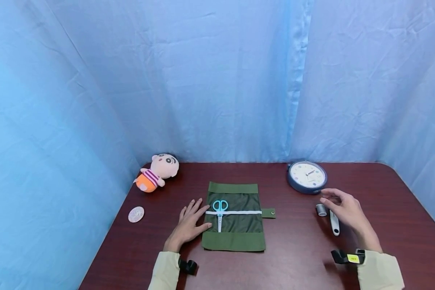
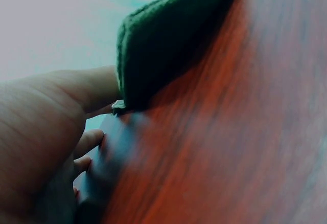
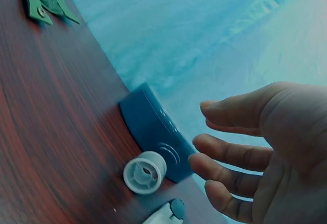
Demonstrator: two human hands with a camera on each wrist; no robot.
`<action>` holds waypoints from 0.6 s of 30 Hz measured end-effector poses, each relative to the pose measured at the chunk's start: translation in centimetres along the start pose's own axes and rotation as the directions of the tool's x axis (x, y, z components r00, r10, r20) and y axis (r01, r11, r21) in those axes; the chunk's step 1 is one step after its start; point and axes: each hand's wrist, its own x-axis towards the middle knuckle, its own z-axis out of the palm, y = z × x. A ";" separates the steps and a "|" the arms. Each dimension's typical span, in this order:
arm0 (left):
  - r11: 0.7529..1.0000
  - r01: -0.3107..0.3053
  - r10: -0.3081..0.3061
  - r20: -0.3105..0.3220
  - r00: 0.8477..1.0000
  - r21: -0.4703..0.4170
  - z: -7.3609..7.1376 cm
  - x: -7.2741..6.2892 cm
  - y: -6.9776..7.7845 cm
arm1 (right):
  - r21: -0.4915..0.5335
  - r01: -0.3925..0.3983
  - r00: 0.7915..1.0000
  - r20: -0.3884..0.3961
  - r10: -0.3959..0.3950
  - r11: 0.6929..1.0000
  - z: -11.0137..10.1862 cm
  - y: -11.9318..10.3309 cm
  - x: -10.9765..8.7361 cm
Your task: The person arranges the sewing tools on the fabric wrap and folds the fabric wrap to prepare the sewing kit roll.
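A green fabric roll-up pouch (image 1: 235, 241) lies unfolded on the table, with a white elastic band (image 1: 239, 212) across its middle. Small scissors with light blue handles (image 1: 220, 206) are tucked under that band, blades toward the front. My left hand (image 1: 189, 225) rests with spread fingers at the pouch's left edge, thumb and forefinger touching it. To the right, my right hand (image 1: 344, 207) hovers with loosely bent fingers, holding nothing. Just beside it are a grey thread spool (image 1: 321, 210), standing hollow end up in the right wrist view, and a slim white-handled tool (image 1: 334, 223), partly hidden by the hand.
A round dark blue clock (image 1: 307, 177) lies face up behind the spool. At the back left is a plush doll (image 1: 156, 173) in orange shorts, with a pale round disc (image 1: 135, 214) nearer the left edge. Blue curtains (image 1: 217, 80) hang around the table (image 1: 275, 266).
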 end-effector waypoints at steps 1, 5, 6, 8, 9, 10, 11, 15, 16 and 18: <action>1.000 -0.001 0.001 0.000 1.000 -0.001 0.0 0.0 0.0 | -0.014 0.000 1.000 0.001 0.000 1.000 -0.1 0.1 0.0; 1.000 -0.003 0.003 -0.001 1.000 -0.008 -0.1 0.0 0.1 | -0.069 -0.001 1.000 0.020 0.002 0.998 -0.4 0.6 -0.1; 1.000 -0.003 0.003 0.000 1.000 -0.007 -0.1 0.0 0.1 | -0.087 -0.002 1.000 0.025 0.004 0.996 -0.4 0.7 -0.1; 1.000 -0.003 0.003 0.003 1.000 -0.002 -0.1 -0.1 0.1 | -0.111 -0.008 0.999 0.039 0.013 0.994 -0.4 0.8 -0.1; 1.000 -0.006 0.006 0.002 1.000 -0.001 -0.1 -0.1 0.0 | -0.118 -0.012 0.999 0.046 0.018 0.993 -0.4 0.9 -0.1; 1.000 -0.004 0.004 0.004 1.000 0.002 -0.1 -0.1 0.0 | -0.125 -0.015 0.998 0.054 0.022 0.992 -0.4 1.0 -0.1; 1.000 -0.003 0.003 0.005 1.000 0.003 -0.1 -0.1 0.0 | -0.127 -0.020 0.998 0.065 0.028 0.992 -0.4 1.0 -0.1; 1.000 0.001 -0.001 0.009 1.000 0.004 -0.2 -0.1 0.1 | -0.135 -0.030 0.993 0.111 0.045 0.990 -0.4 1.1 -0.2; 1.000 0.006 -0.006 0.013 1.000 0.005 -0.2 -0.1 0.2 | -0.140 -0.030 0.992 0.120 0.047 0.990 -0.4 1.2 -0.2; 1.000 0.006 -0.006 0.010 1.000 0.003 -0.1 -0.1 0.2 | -0.151 -0.024 0.990 0.133 0.045 0.988 -0.5 1.2 -0.2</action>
